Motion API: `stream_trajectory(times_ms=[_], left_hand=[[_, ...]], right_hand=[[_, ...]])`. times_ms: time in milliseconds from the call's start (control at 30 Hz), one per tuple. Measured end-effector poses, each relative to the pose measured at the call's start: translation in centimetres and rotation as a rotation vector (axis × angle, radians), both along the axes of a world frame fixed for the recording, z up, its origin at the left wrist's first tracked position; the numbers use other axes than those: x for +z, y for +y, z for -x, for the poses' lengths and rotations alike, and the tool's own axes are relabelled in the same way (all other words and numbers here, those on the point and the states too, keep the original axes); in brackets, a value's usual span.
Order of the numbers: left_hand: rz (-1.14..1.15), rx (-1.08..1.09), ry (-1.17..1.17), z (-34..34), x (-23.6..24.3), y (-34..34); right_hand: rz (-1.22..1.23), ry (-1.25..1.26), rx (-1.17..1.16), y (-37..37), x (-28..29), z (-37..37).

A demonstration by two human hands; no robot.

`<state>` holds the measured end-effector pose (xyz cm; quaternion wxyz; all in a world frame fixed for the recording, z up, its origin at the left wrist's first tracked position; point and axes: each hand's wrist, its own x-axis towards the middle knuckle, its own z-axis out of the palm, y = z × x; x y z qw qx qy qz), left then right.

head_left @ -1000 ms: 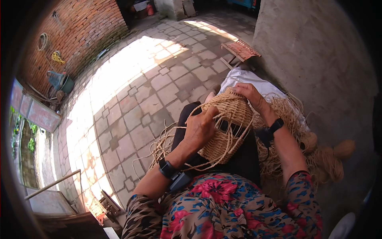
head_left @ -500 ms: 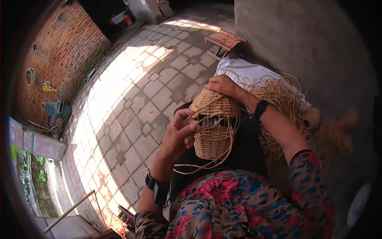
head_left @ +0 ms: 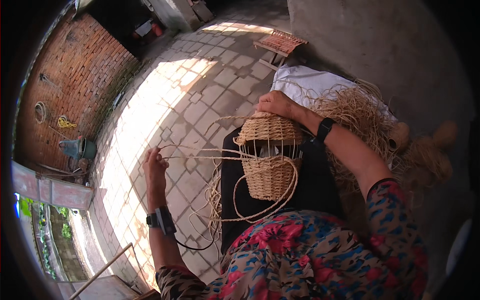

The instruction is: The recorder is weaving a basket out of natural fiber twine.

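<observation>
A woven straw basket (head_left: 267, 181) lies on my lap. Its two woven bands are parted by a gap where bare ribs show. My right hand (head_left: 277, 105) is closed over the far end of the basket; part of its grip is hidden. Out to the left, over the paving, my left hand (head_left: 156, 167) pinches a twisted straw cord (head_left: 205, 157), which runs taut to the gap's edge. Another strand reaches left from the basket's far part. A loose cord loop (head_left: 240, 192) hangs round the near part and trails left.
On the right, a heap of straw cord (head_left: 350, 112) spreads over a white cloth (head_left: 305, 79). Woven pieces (head_left: 398, 136) lie beside it. A low slatted stool (head_left: 282, 42) stands ahead by the grey wall (head_left: 370, 45). At the far left a bucket (head_left: 86, 149) sits by a brick wall (head_left: 75, 70).
My left hand has moved from the basket's side far out to the left, drawing the cord out straight. My right hand remains on the basket's far end.
</observation>
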<state>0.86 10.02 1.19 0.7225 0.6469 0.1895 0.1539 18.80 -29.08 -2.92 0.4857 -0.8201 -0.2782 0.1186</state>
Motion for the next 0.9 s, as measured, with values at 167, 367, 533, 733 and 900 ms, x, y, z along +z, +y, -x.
stream_trajectory(times_ms=[167, 367, 533, 733, 900], left_hand=[[-0.787, -0.557, -0.02, 0.7, 0.8, -15.8], [-0.998, -0.695, -0.005, 1.2, 0.8, -18.1], [-0.851, -0.783, -0.011, 0.8, 1.2, -17.0], [-0.552, -0.794, 0.155, 0.1, -1.2, -10.5], [-1.005, -0.333, 0.264, 2.2, 1.2, 6.1]], right_hand=[[-0.041, -0.013, 0.012, -0.6, -0.1, 0.0], [-0.077, 0.002, 0.009, -0.4, -0.1, 0.1], [-0.062, -0.006, 0.05, -0.6, 0.1, 0.0], [-0.052, -0.094, 0.084, -1.0, -0.2, 0.0], [-0.07, 0.009, 0.03, -1.9, -1.1, 0.1]])
